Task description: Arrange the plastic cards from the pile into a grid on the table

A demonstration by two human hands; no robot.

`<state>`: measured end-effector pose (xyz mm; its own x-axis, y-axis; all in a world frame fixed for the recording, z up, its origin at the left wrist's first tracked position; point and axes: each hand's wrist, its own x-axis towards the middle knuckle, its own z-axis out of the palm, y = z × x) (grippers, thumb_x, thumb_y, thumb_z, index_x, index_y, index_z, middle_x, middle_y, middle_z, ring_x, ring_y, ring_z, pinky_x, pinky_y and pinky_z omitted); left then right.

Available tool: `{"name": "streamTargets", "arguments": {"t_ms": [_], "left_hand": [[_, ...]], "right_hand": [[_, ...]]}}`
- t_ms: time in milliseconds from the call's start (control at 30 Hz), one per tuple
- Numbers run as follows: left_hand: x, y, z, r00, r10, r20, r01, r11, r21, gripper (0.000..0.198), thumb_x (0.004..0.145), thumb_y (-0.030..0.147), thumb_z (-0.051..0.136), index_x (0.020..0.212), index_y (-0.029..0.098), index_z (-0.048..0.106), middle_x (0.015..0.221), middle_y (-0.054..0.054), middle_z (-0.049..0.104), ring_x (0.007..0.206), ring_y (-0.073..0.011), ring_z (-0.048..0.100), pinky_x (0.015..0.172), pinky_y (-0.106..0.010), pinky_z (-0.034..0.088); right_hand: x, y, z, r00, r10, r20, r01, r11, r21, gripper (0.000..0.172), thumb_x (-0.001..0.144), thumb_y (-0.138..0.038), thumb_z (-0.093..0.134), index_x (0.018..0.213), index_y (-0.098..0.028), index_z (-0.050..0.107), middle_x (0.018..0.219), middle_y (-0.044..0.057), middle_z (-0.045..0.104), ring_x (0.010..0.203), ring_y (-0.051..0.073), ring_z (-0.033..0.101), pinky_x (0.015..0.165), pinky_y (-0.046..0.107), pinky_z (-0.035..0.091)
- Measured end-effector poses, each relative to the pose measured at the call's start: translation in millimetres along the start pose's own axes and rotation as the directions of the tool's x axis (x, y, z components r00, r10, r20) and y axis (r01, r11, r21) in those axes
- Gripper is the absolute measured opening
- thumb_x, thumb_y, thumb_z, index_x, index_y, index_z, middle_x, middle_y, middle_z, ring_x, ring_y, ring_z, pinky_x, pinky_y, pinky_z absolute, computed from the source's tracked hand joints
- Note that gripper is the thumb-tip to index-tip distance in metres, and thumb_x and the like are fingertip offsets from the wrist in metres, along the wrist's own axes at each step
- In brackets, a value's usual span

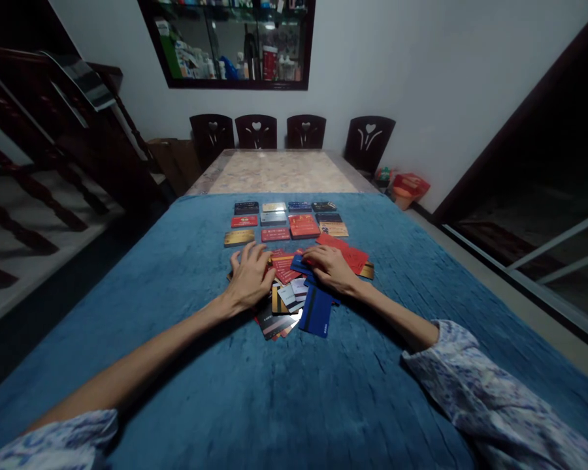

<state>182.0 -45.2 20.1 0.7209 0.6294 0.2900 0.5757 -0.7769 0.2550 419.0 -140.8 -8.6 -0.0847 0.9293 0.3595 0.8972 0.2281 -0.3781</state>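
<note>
Your left hand (249, 279) and right hand (329, 269) lay flat, grasping nothing, on the pile (294, 297); a careless sweep risked scattering the rows (287, 222).

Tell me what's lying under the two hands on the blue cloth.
Under the left hand and right hand lies a loose pile of cards, overlapping on the blue cloth: red, blue, black and white ones show. Cards directly beneath the palms are covered.

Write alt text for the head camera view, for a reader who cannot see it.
Both hands, left hand and right hand, rest palm down on a loose pile of cards on a blue cloth. Beyond the pile, more cards lie in neat rows, and four dark chairs line the table's far end.
</note>
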Motion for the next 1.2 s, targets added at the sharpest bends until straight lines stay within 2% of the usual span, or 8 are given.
{"name": "streamTargets", "arguments": {"t_ms": [200, 267, 367, 533, 633, 733, 1000, 1200], "left_hand": [[25.5, 17.5, -3.9, 0.988, 0.144, 0.059, -0.140, 0.988, -0.068, 0.038, 0.090, 0.022, 0.050, 0.123, 0.023, 0.069, 0.138, -0.010, 0.064, 0.143, -0.0368, 0.035, 0.113, -0.064, 0.028], [32.6, 24.5, -4.4, 0.964, 0.216, 0.152, -0.202, 0.974, -0.107, 0.041, 0.089, 0.020, 0.053, 0.126, 0.024, 0.069, 0.135, -0.009, 0.066, 0.144, -0.0378, 0.035, 0.112, -0.066, 0.028], [41.1, 29.3, -4.4, 0.944, 0.247, 0.219, -0.222, 0.966, -0.132, 0.045, 0.085, 0.020, 0.057, 0.129, 0.024, 0.068, 0.140, -0.009, 0.065, 0.143, -0.0406, 0.036, 0.111, -0.069, 0.028], [46.9, 23.0, -1.6, 0.926, 0.281, 0.251, -0.245, 0.956, -0.164, 0.046, 0.083, 0.022, 0.062, 0.128, 0.024, 0.069, 0.141, -0.009, 0.065, 0.143, -0.0425, 0.037, 0.111, -0.069, 0.029], [47.2, 19.7, -0.3, 0.913, 0.306, 0.268, -0.264, 0.947, -0.182, 0.034, 0.084, 0.022, 0.063, 0.117, 0.026, 0.073, 0.138, -0.007, 0.067, 0.144, -0.0411, 0.037, 0.112, -0.066, 0.030], [47.1, 20.0, -1.0, 0.901, 0.327, 0.285, -0.284, 0.941, -0.182, 0.023, 0.086, 0.022, 0.062, 0.103, 0.025, 0.077, 0.131, -0.007, 0.071, 0.141, -0.0391, 0.042, 0.112, -0.062, 0.033], [48.6, 18.1, -10.6, 0.862, 0.374, 0.341, -0.354, 0.927, -0.122, 0.023, 0.085, 0.021, 0.057, 0.097, 0.025, 0.076, 0.120, -0.007, 0.074, 0.139, -0.0356, 0.040, 0.109, -0.058, 0.037], [50.7, 10.7, -17.6, 0.841, 0.416, 0.346, -0.398, 0.909, -0.125, 0.021, 0.082, 0.021, 0.060, 0.097, 0.023, 0.075, 0.118, -0.009, 0.071, 0.124, -0.0294, 0.052, 0.107, -0.047, 0.040]], "right_hand": [[4.2, 1.3, -8.0, 0.996, -0.074, -0.039, 0.074, 0.997, 0.005, 0.033, 0.100, -0.027, 0.048, 0.126, -0.021, 0.066, 0.129, 0.012, 0.070, 0.121, 0.027, 0.057, 0.105, 0.051, 0.040], [6.1, 6.4, -17.7, 0.995, -0.092, -0.031, 0.092, 0.996, -0.007, 0.033, 0.099, -0.033, 0.051, 0.124, -0.020, 0.068, 0.124, 0.013, 0.070, 0.115, 0.027, 0.059, 0.103, 0.049, 0.044], [7.8, 15.5, -34.4, 0.995, -0.092, 0.033, 0.092, 0.996, -0.022, 0.034, 0.098, -0.035, 0.054, 0.123, -0.019, 0.069, 0.121, 0.015, 0.069, 0.111, 0.028, 0.062, 0.099, 0.047, 0.048], [7.0, 21.8, -49.4, 0.981, -0.115, 0.156, 0.115, 0.993, 0.005, 0.043, 0.092, -0.034, 0.062, 0.133, -0.021, 0.065, 0.131, 0.013, 0.065, 0.121, 0.029, 0.060, 0.105, 0.051, 0.047], [6.5, 22.8, -48.8, 0.968, -0.133, 0.211, 0.129, 0.991, 0.033, 0.047, 0.093, -0.033, 0.060, 0.138, -0.021, 0.062, 0.143, 0.014, 0.060, 0.132, 0.029, 0.055, 0.112, 0.052, 0.043], [6.6, 25.0, -47.4, 0.952, -0.123, 0.281, 0.118, 0.992, 0.032, 0.048, 0.091, -0.027, 0.060, 0.138, -0.018, 0.063, 0.146, 0.015, 0.059, 0.132, 0.029, 0.055, 0.112, 0.051, 0.044], [6.5, 25.5, -62.0, 0.929, -0.089, 0.360, 0.112, 0.993, -0.041, 0.041, 0.083, -0.016, 0.064, 0.123, -0.020, 0.071, 0.126, 0.012, 0.069, 0.115, 0.028, 0.064, 0.100, 0.045, 0.051], [2.8, 25.2, -73.0, 0.921, -0.066, 0.384, 0.095, 0.994, -0.056, 0.040, 0.080, -0.014, 0.065, 0.119, -0.018, 0.072, 0.117, 0.012, 0.069, 0.103, 0.025, 0.066, 0.093, 0.040, 0.052]]}}
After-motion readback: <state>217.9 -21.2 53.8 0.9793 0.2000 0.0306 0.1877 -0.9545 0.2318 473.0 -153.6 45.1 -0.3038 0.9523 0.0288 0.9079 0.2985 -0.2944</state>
